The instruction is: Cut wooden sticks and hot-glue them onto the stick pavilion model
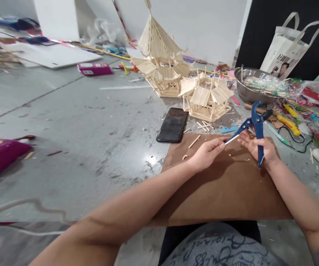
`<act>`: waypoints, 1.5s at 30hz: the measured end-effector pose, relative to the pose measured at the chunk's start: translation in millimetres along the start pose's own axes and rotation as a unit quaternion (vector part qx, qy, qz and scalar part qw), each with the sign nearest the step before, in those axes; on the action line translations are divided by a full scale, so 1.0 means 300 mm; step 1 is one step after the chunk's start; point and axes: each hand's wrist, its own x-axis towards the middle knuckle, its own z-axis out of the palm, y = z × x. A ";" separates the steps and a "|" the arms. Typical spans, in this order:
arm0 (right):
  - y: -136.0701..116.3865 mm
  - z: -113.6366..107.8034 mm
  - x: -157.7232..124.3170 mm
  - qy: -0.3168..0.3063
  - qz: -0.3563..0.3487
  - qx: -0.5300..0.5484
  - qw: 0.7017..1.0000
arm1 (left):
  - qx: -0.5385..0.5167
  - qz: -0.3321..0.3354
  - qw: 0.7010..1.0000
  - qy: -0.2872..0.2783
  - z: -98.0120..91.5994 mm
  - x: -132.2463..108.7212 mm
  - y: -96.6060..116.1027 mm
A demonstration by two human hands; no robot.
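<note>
My right hand [266,150] holds a blue pipe cutter [257,127] upright, one handle lying across the palm and its hooked jaw pointing up. The handles stand spread apart. In my left hand [208,153], thumb and fingers pinch a thin pale wooden stick [232,139]. The tip of the cutter's other handle meets the left fingertips, and I cannot tell if they grip it too. Both hands are over a brown board [231,192]. A loose stick [194,142] and small cut bits [185,157] lie on the board near my left hand.
Beyond the board stand a tall stick-built pagoda [162,70] and a smaller stick structure [208,98]. A black phone [172,125] lies at the board's corner. Right are a metal bowl [250,92], a yellow-handled tool [289,125] and a cord; left, a magenta device [4,157].
</note>
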 end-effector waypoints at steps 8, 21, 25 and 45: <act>-0.003 0.068 -0.041 -0.055 0.054 0.092 0.993 | 0.042 -0.014 0.998 -0.047 0.032 -0.017 0.001; 0.016 0.086 -0.043 0.083 -0.006 -0.087 0.993 | 0.255 0.010 0.964 -0.080 0.016 -0.010 -0.048; 0.024 0.100 -0.053 0.104 -0.023 -0.147 0.983 | 0.171 -0.030 0.982 -0.072 0.049 -0.023 -0.032; 0.021 -0.003 -0.026 -0.019 -0.178 -0.632 0.754 | 0.273 0.081 0.956 0.067 -0.040 0.002 -0.044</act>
